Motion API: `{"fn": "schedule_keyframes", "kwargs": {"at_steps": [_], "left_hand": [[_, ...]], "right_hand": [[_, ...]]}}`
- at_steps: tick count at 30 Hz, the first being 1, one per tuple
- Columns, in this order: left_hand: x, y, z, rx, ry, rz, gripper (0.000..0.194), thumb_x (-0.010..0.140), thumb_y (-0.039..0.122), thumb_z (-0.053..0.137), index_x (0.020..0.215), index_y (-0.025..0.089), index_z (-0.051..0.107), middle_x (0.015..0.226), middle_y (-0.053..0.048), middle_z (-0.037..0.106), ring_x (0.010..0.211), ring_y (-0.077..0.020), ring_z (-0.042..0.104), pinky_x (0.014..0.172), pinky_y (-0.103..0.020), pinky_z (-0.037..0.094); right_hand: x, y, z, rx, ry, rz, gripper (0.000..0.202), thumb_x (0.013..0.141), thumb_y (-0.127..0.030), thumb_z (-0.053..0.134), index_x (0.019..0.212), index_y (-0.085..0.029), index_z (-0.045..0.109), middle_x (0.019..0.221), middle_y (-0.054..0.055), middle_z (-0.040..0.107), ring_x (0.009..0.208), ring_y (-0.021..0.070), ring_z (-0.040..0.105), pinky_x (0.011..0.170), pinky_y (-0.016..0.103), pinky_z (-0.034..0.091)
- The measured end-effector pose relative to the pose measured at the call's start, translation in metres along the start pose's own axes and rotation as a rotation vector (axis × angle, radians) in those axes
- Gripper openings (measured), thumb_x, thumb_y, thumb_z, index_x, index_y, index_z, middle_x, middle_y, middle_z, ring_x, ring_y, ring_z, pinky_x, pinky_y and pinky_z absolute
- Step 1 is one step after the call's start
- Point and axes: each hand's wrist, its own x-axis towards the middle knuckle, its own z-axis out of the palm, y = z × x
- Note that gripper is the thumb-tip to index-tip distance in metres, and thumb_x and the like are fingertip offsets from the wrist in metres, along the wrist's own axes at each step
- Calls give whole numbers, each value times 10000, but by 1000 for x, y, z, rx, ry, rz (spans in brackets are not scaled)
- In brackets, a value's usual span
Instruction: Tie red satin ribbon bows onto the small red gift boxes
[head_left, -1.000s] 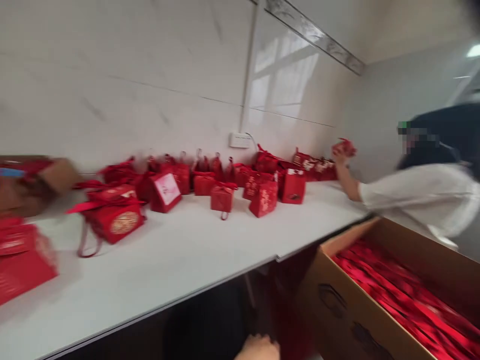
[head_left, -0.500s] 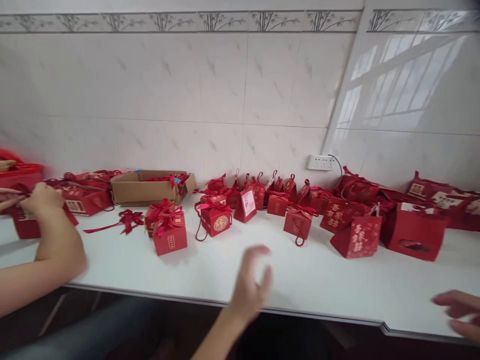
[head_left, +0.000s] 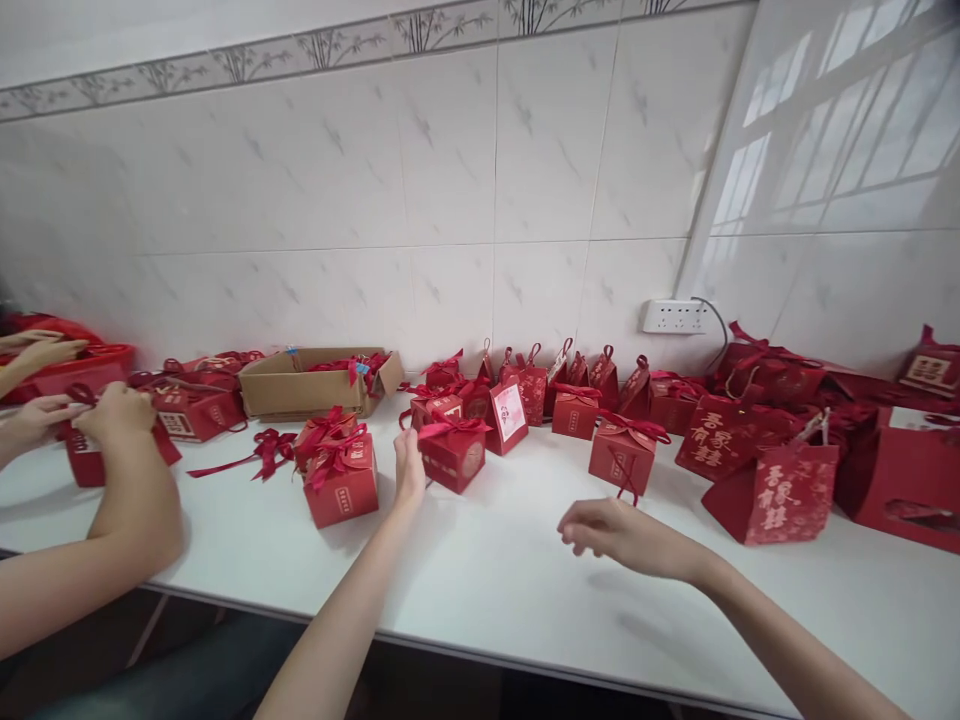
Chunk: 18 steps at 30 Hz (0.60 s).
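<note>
- Head view: the left hand (head_left: 409,468) is at the left side of the round-emblem box (head_left: 456,455), fingers held together and upright; its grip seems light, though the thumb side is too hidden to tell.
- The right hand (head_left: 600,525) hangs above the smooth white tabletop (head_left: 495,570), fingers loosely curled, its shadow below.
- White surface spans the gap between both hands and reaches the table's straight front edge.
- Just left of the left hand sits a ribboned red box (head_left: 341,485), square-cornered card with a glossy bow.
- Beyond the right hand stands a corded box (head_left: 621,460), cord loop hanging down its front.
- Farther right, a wedge-shaped printed box (head_left: 780,495) shows pale lettering.
- Near the tiled wall (head_left: 450,180) lies an open brown carton (head_left: 300,390).
- At far left, a co-worker's hands (head_left: 116,415) touch another red box (head_left: 86,455).
</note>
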Motion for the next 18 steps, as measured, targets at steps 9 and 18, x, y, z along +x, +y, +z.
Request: {"fn": "schedule_keyframes", "kwargs": {"at_steps": [9,18], "left_hand": [[-1,-5,36,-88,-259,-128,592,758,628,383,1006,131,587,1065,-131,643,961,-227,605,752,-316,475],[-14,7,88,-103,-799,-194,439,760,542,514,777,129,664,836,-78,695,819,-218,628,806,-337,468]], "right_hand": [[86,27,-5,445,360,-2,444,777,-595,542,957,-204,648,1106,106,634,1023,234,592,694,306,505],[73,49,-15,549,410,78,665,680,-778,455,645,-138,632,549,27,576,455,101,472,485,252,338]]}}
